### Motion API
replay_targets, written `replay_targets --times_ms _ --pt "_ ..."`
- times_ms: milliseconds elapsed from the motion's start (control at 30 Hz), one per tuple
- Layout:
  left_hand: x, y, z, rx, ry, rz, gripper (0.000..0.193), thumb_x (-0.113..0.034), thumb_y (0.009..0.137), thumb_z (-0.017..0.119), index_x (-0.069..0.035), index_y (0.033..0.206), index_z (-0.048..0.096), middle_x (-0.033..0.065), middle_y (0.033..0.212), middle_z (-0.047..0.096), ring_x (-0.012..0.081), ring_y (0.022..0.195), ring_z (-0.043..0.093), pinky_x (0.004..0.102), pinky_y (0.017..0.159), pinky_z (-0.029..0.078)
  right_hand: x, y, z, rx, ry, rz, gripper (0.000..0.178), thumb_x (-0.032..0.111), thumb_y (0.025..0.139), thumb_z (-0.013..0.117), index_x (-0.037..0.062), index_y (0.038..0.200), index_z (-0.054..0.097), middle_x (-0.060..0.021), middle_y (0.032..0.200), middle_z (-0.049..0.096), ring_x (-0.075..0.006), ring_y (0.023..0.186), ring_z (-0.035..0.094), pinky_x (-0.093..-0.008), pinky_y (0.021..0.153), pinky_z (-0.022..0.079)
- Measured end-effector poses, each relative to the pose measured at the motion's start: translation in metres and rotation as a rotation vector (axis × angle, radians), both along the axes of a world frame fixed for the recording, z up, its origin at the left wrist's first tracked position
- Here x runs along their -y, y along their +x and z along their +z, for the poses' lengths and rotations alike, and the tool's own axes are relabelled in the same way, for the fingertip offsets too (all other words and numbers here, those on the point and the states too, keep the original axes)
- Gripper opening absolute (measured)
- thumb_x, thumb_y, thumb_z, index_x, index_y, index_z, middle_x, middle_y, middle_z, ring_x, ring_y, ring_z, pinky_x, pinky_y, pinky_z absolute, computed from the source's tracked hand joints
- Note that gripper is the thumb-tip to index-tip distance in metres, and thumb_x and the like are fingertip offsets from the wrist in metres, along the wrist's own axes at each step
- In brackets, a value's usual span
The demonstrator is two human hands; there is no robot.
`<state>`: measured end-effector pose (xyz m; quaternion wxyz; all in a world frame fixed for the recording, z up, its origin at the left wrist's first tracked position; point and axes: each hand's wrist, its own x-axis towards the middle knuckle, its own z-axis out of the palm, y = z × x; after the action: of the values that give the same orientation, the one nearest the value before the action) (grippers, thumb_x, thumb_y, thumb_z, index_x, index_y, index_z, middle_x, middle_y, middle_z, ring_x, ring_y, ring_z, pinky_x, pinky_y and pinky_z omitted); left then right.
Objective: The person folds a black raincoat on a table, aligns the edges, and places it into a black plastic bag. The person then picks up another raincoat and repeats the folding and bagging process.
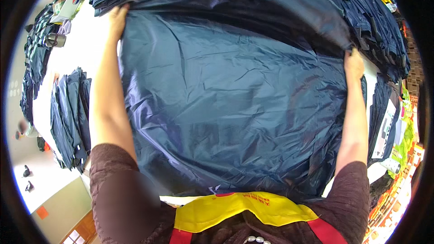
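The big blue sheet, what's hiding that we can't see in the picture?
- Head view: the table under the blue sheet, covered by it.
- Fingertips of the left hand and right hand, tucked into the fabric.
- The small metal thing at the left rim: too small and bent.

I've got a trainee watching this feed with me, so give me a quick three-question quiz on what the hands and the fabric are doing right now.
1. True or false: both hands grip the far edge of the dark blue sheet.
2. Which lies to the left of the left arm? A) a stack of folded dark blue pieces B) a red bucket C) a sewing machine
3. Fill in: the sheet is spread out between the two ____.

Key:
1. True: the left hand holds the far left corner and the right hand holds the far right corner.
2. A: the folded stack lies on the white table.
3. arms
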<state>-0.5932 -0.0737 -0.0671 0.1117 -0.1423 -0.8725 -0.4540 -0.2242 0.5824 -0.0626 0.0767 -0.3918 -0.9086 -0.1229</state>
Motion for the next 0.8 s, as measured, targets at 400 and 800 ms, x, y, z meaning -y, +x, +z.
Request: replay_targets --times_ms 400,800 --pt "-0.057 0.325 0.037 -0.066 -0.728 -0.317 0.065 -0.035 0.081 0.064 -0.003 0.133 0.043 0.0189 0.139 0.041 0.0322 0.133 0.032 0.0430 0.109 0.023 0.147 0.177 0.026 0.124 0.036 0.250 0.067 0.051 0.088 0.049 0.0101 0.140 0.035 -0.0198 0.145 0.030 -0.0388 0.135 0.025 -0.0585 0.104 0.019" --pt "0.059 0.457 0.054 -0.069 -0.565 0.260 0.063 -0.034 0.081 0.067 -0.001 0.130 0.045 0.0223 0.126 0.050 0.0366 0.120 0.044 0.0419 0.100 0.035 0.187 0.296 0.070 0.058 -0.233 0.205 0.072 0.058 0.087 0.044 0.0124 0.142 0.031 -0.0210 0.147 0.025 -0.0435 0.135 0.020 -0.0619 0.103 0.017"
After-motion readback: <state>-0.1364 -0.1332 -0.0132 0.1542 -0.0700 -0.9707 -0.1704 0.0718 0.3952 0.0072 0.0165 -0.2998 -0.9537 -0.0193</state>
